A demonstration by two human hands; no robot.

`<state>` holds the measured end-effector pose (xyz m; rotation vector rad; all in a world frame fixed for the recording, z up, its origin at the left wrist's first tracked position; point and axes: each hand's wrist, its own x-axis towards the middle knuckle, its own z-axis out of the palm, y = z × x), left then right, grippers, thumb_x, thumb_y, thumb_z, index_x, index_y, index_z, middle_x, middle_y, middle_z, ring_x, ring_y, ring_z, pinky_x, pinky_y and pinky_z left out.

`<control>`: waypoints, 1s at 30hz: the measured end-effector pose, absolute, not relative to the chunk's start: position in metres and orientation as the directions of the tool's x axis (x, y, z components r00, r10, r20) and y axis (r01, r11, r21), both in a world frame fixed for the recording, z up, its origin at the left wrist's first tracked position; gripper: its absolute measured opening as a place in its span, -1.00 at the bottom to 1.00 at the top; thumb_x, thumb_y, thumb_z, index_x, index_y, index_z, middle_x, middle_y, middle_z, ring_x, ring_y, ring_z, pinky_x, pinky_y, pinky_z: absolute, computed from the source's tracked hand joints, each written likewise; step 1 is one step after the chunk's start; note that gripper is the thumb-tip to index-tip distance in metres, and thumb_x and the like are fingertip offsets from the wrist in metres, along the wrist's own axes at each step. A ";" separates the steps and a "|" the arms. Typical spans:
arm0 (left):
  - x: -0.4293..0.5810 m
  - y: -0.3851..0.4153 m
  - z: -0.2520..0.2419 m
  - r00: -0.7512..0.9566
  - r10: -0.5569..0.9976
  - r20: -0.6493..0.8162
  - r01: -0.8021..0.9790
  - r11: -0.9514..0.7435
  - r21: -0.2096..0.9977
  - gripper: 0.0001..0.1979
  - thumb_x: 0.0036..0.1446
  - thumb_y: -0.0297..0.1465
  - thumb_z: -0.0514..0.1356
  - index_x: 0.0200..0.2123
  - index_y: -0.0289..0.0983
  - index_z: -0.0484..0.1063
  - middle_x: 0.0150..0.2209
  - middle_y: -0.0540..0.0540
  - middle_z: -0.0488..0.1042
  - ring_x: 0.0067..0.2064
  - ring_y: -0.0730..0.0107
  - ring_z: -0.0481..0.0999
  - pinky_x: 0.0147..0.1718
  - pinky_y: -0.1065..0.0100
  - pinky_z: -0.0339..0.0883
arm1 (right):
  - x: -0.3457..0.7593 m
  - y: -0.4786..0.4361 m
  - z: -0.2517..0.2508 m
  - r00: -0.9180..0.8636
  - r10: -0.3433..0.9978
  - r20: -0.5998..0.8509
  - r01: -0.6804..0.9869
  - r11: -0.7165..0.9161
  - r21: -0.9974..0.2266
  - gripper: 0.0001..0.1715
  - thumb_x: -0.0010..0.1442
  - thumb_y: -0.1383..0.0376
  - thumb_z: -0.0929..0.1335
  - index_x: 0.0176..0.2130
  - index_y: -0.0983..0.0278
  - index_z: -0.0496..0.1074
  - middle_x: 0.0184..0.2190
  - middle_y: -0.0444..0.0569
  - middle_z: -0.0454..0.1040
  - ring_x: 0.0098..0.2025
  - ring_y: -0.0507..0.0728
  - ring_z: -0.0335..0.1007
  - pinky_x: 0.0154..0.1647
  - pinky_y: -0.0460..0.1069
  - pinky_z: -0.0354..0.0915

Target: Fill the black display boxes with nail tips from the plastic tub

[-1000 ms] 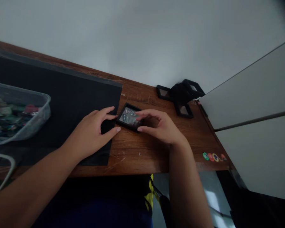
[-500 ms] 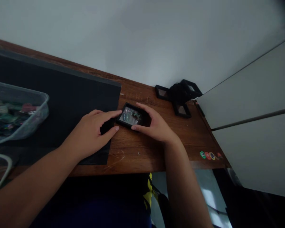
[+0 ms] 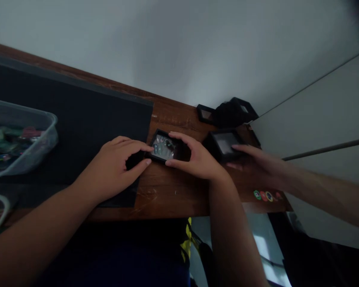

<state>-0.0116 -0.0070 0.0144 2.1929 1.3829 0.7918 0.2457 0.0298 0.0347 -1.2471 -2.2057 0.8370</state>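
A small black display case [image 3: 163,146] with a clear window and small colourful items inside lies on the wooden desk [image 3: 173,191]. My left hand [image 3: 116,167] rests on the black mat [image 3: 77,127], thumb and forefinger pinching the case's left edge. My right hand [image 3: 194,157] curls round the case's right side, gripping it. Both hands hold the case flat against the desk.
Another person's hand [image 3: 257,165] reaches in from the right and holds a second black case [image 3: 224,143]. More black cases [image 3: 227,113] are stacked at the back by the wall. A clear plastic tub [image 3: 20,137] of colourful bits sits at left. Round stickers [image 3: 266,195] mark the desk's front right edge.
Another person's arm has come in from the right and taken hold of a black case beside mine. My hands have stayed on the case, closing slightly tighter around it.
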 end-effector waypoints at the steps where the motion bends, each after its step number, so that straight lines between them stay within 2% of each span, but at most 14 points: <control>1: -0.012 -0.007 0.014 0.338 0.910 0.242 0.659 -0.412 0.629 -0.70 0.32 -0.12 0.18 -0.01 -0.10 0.58 0.03 -0.08 0.63 0.12 0.01 0.49 0.11 0.00 0.38 | 0.246 0.029 0.036 -0.494 0.864 0.096 0.575 0.408 -0.709 -0.10 0.05 0.06 0.60 0.29 0.15 0.37 0.33 0.10 0.39 0.37 0.29 0.30 0.44 0.27 0.14; 4: -0.013 -0.007 0.013 0.336 0.905 0.259 0.642 -0.422 0.641 -0.75 0.33 -0.11 0.18 -0.16 -0.10 0.58 0.01 -0.07 0.62 0.10 0.03 0.50 0.11 0.00 0.36 | 0.246 0.028 0.039 -0.545 0.835 0.075 0.547 0.422 -0.723 -0.06 0.02 0.06 0.62 0.29 0.17 0.37 0.34 0.10 0.39 0.37 0.28 0.30 0.44 0.25 0.15; 6: -0.014 -0.007 0.013 0.329 0.911 0.249 0.644 -0.409 0.646 -0.75 0.32 -0.10 0.19 -0.17 -0.11 0.56 0.01 -0.08 0.60 0.09 0.03 0.50 0.10 -0.01 0.36 | 0.246 0.026 0.041 -0.566 0.822 0.063 0.541 0.428 -0.724 -0.04 0.01 0.08 0.63 0.30 0.17 0.37 0.34 0.10 0.39 0.37 0.28 0.30 0.44 0.24 0.16; 9: -0.015 -0.007 0.011 0.268 0.946 0.185 0.667 -0.320 0.673 -0.61 0.23 -0.01 0.25 -0.04 -0.13 0.50 0.02 -0.14 0.57 0.08 -0.03 0.50 0.06 -0.03 0.39 | 0.245 0.025 0.044 -0.574 0.818 0.050 0.547 0.428 -0.719 -0.04 -0.01 0.08 0.64 0.30 0.14 0.37 0.32 0.08 0.41 0.35 0.29 0.33 0.42 0.25 0.19; 12: -0.017 -0.008 0.009 0.242 0.961 0.137 0.685 -0.269 0.677 -0.45 0.18 0.08 0.25 0.07 -0.16 0.44 0.06 -0.19 0.53 0.13 -0.08 0.47 0.10 -0.09 0.37 | 0.244 0.023 0.045 -0.573 0.818 0.048 0.558 0.433 -0.708 -0.03 -0.02 0.08 0.64 0.30 0.11 0.38 0.32 0.06 0.42 0.34 0.30 0.35 0.41 0.27 0.20; 18: -0.016 -0.008 0.008 0.245 0.964 0.102 0.701 -0.249 0.668 -0.39 0.20 0.06 0.23 0.20 -0.14 0.38 0.16 -0.20 0.49 0.22 -0.10 0.42 0.20 -0.14 0.30 | 0.246 0.023 0.044 -0.593 0.803 0.049 0.565 0.460 -0.685 0.02 0.01 0.06 0.63 0.35 0.11 0.33 0.36 0.09 0.37 0.38 0.32 0.29 0.43 0.28 0.16; 21: -0.015 -0.009 0.010 0.241 0.966 0.094 0.705 -0.240 0.667 -0.38 0.21 0.05 0.22 0.23 -0.14 0.37 0.19 -0.20 0.49 0.25 -0.12 0.40 0.22 -0.15 0.30 | 0.247 0.022 0.041 -0.631 0.775 0.042 0.564 0.495 -0.661 0.25 -0.03 0.02 0.64 0.46 0.09 0.13 0.41 0.14 0.26 0.42 0.37 0.21 0.44 0.34 0.11; 24: -0.015 -0.010 0.011 0.246 0.963 0.108 0.719 -0.256 0.646 -0.39 0.24 0.03 0.19 0.25 -0.14 0.36 0.19 -0.20 0.50 0.26 -0.12 0.40 0.24 -0.14 0.29 | 0.246 0.021 0.037 -0.632 0.772 0.065 0.562 0.515 -0.647 0.38 -0.03 0.11 0.63 0.52 0.11 -0.05 0.42 0.17 0.22 0.43 0.38 0.18 0.44 0.35 0.10; 30: -0.017 -0.013 0.008 0.225 0.969 0.097 0.696 -0.230 0.680 -0.38 0.27 0.07 0.15 0.28 -0.10 0.34 0.21 -0.20 0.47 0.26 -0.11 0.41 0.21 -0.14 0.33 | 0.240 0.018 0.039 -0.611 0.779 0.142 0.528 0.535 -0.659 0.34 -0.06 0.21 0.62 0.49 0.08 -0.01 0.38 0.12 0.28 0.37 0.37 0.26 0.41 0.31 0.17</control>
